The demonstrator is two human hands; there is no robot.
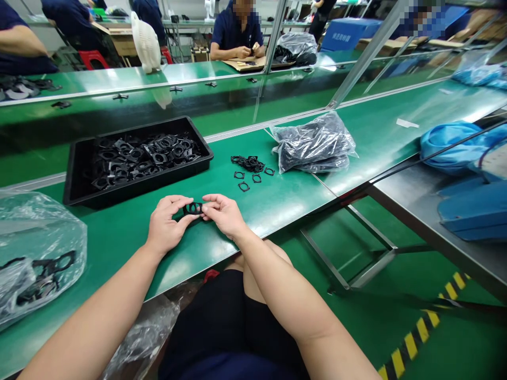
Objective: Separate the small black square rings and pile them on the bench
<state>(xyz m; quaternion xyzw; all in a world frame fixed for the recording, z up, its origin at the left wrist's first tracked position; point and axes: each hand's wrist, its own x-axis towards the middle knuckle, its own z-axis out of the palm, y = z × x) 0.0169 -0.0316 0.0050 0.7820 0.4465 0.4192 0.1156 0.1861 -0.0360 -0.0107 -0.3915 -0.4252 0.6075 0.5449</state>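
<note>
A: At the near edge of the green bench [277,206], what are the hands doing?

B: Both pinch one small black plastic ring part [194,208] between them. The left hand [166,224] closes thumb and fingers on its left end, the right hand [224,214] grips the right end. The part sits just above the bench surface, right in front of the person.

A: And to the sides?

B: At the near left lies a clear plastic bag [35,253] with a few black parts inside. A little beyond the hands, to the right, a small loose pile of black rings [250,168] lies on the bench.

A: Farther out?

B: Left of that pile stands a black tray [79,158] heaped with the same kind of black parts. Right of the pile rests a filled clear bag of dark parts [312,142]. Beyond runs a conveyor belt [119,113] carrying a few spaced black pieces. On the far side a co-worker in a dark blue shirt [236,31] sits with both hands together over cardboard.
</note>
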